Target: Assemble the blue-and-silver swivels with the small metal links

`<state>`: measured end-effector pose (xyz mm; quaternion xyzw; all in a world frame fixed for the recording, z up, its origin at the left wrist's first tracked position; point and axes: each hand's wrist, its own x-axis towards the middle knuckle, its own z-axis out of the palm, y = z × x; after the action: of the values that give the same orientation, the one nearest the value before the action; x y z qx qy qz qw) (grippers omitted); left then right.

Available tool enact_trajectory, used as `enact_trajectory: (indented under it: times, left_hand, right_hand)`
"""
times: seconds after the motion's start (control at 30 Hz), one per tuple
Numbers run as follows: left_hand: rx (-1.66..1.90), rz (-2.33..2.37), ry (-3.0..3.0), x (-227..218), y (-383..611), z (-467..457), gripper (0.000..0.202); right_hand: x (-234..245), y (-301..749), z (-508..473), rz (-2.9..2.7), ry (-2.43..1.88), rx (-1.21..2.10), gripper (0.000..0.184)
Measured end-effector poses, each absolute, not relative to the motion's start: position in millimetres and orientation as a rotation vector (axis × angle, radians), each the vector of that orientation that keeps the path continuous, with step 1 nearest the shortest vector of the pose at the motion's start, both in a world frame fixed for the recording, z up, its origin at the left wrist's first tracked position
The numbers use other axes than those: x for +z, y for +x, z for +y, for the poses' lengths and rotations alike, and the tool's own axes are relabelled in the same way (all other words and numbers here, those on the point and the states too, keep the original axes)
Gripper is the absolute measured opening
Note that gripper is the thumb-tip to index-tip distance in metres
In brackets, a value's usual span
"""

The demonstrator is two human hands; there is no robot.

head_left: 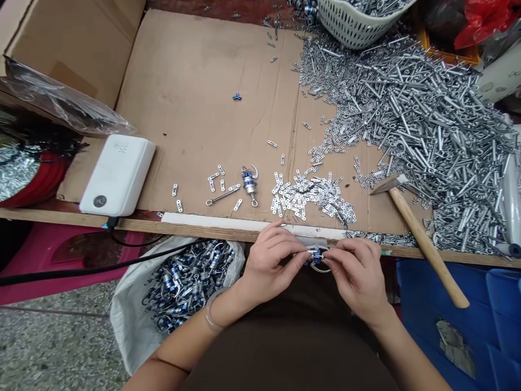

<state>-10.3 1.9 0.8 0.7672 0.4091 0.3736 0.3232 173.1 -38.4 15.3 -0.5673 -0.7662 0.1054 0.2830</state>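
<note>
While my left grip (268, 262) and right grip (355, 267) pinch a small metal clasp (317, 259) between their fingertips, its ring hangs toward my body, just off the table (138, 224) edge, neither hand clearly nearer.

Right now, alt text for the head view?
The left hand and right hand hold a blue-and-silver metal fitting with a ring. A white sack of similar fittings sits below; loose silver metal parts and a wooden-handled hammer lie on cardboard beyond.
</note>
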Motion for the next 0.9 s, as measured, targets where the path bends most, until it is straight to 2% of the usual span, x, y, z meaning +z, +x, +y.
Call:
enact_trajectory:
  times: [0.13,0.4,0.57,0.8,0.9]
  left_hand:
    - [0.931,1.079,2.058,2.6,-8.2,0.3,0.003]
    - [0.881,1.031,2.197,-0.5,-9.0,-1.8,0.006]
    - [0.812,0.927,2.628,-17.8,-11.0,-5.1,0.026]
    - [0.734,1.116,2.716,-28.8,-4.3,-8.1,0.020]
    - [0.684,1.158,2.656,-24.8,-3.1,-9.3,0.019]
  right_hand:
    - [23.7,168.4,-37.9,-2.130,-1.487,0.178,0.012]
    - [18.4,168.2,-36.1,-2.099,-1.604,0.611,0.011]
    - [8.7,166.9,-36.7,-1.968,-1.822,0.781,0.014]
    - [1.9,173.7,-25.3,-1.863,-1.966,0.716,0.008]
    - [1.1,184.8,-9.8,-1.762,-2.027,0.528,0.011]
